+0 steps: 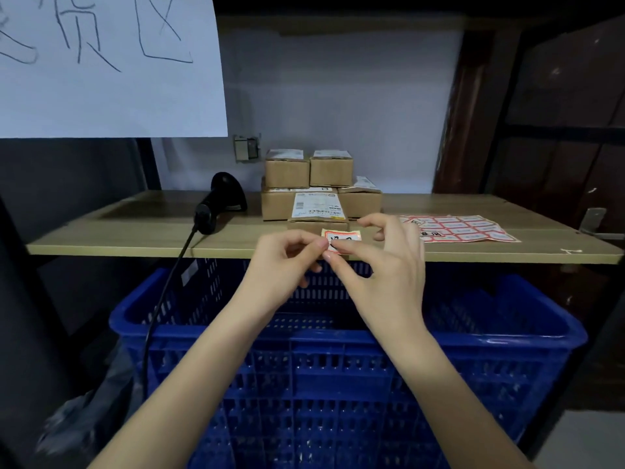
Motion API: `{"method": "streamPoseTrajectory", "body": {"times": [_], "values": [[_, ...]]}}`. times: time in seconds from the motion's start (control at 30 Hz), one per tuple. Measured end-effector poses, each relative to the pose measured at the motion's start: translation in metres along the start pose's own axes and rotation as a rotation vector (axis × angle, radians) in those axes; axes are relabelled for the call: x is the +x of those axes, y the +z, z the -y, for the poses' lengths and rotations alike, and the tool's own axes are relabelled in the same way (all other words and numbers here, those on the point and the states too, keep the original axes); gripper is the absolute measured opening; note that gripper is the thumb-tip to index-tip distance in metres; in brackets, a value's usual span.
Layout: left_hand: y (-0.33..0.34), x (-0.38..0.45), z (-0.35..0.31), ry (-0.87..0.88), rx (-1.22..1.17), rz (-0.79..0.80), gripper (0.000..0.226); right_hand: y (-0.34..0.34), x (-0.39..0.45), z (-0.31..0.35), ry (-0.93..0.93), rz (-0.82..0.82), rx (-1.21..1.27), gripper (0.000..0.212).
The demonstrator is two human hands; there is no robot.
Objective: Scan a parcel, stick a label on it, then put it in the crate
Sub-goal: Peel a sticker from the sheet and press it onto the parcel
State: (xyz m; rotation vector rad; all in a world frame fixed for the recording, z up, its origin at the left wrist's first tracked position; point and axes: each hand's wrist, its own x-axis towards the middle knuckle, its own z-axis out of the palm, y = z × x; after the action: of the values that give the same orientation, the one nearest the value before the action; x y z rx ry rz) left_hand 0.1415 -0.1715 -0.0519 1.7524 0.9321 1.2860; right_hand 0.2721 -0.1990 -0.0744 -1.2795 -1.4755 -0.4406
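Two bare hands meet in front of a wooden shelf, above a blue crate (348,340). The left hand (284,262) and right hand (389,265) pinch a small red-bordered label (341,241) between thumb and forefinger, each grip closed on its lower left corner, probably peeling the backing. The label's long axis runs left to right. The parcel (318,214) to be labelled lies on the shelf just beyond the label, shipping slip facing up, so the coming move is a short push forward. Both hands are about equally near. Forearms angle inward; the right hand's other fingers are spread.
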Motion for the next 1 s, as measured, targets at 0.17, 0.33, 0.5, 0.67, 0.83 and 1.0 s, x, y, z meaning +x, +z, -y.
{"method": "streamPoseTrajectory", "body": {"times": [0.17,0.33,0.5,0.67,0.83,1.0], "values": [[-0.005,-0.003,0.001,0.034,0.018,0.024,0.018,-0.001,0.0,0.002,-0.004,0.018,0.042,0.023],[-0.011,-0.005,0.003,0.048,0.042,0.03,0.018,-0.003,-0.001,0.004,0.01,0.073,0.101,0.026],[-0.014,-0.006,0.002,0.063,0.071,0.042,0.016,-0.002,-0.002,0.004,0.009,0.089,0.142,0.028],[-0.021,-0.005,0.001,0.045,0.099,0.051,0.019,-0.004,0.003,0.003,0.098,0.062,0.242,0.02],[-0.05,0.002,-0.006,-0.077,-0.086,-0.025,0.016,-0.011,0.014,-0.004,0.408,-0.065,0.534,0.016],[-0.073,0.037,0.009,-0.157,0.053,-0.334,0.02,-0.009,0.011,-0.013,0.606,-0.086,0.695,0.02]]}}
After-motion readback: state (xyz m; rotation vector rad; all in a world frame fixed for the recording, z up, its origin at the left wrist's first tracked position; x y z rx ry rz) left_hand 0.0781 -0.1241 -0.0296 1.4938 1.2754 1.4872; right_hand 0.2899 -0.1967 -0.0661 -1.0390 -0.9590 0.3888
